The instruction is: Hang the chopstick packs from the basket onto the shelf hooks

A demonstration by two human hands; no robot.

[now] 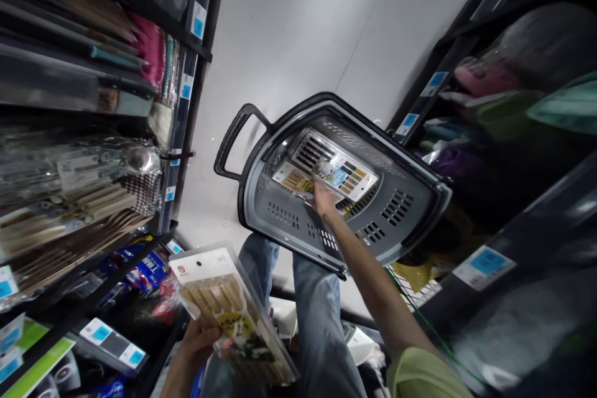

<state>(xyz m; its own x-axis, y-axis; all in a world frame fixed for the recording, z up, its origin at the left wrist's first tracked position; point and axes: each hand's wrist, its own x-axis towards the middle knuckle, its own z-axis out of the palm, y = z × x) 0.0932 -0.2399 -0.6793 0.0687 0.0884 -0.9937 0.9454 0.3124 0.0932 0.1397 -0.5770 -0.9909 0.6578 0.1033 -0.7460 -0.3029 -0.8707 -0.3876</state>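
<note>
My left hand (200, 342) is closed on the edge of a clear blister pack of light wooden chopsticks (219, 298), which has a white header and a yellow label. A grey shopping basket (284, 217) with a black rim and handle stands ahead of my legs. My right hand (323, 200) reaches down into it, closed at the near edge of a pack of dark chopsticks (347, 174) with a blue and white label; its fingertips are partly hidden. Beside that lies another pack of light chopsticks (295, 181) with a yellow label.
On the left, shelves carry bagged utensils (93, 168), wooden spoons (93, 233) and blue packets (144, 267). A dark shelf (433, 81) with price tags and coloured goods runs along the right. Pale floor (298, 31) lies between them.
</note>
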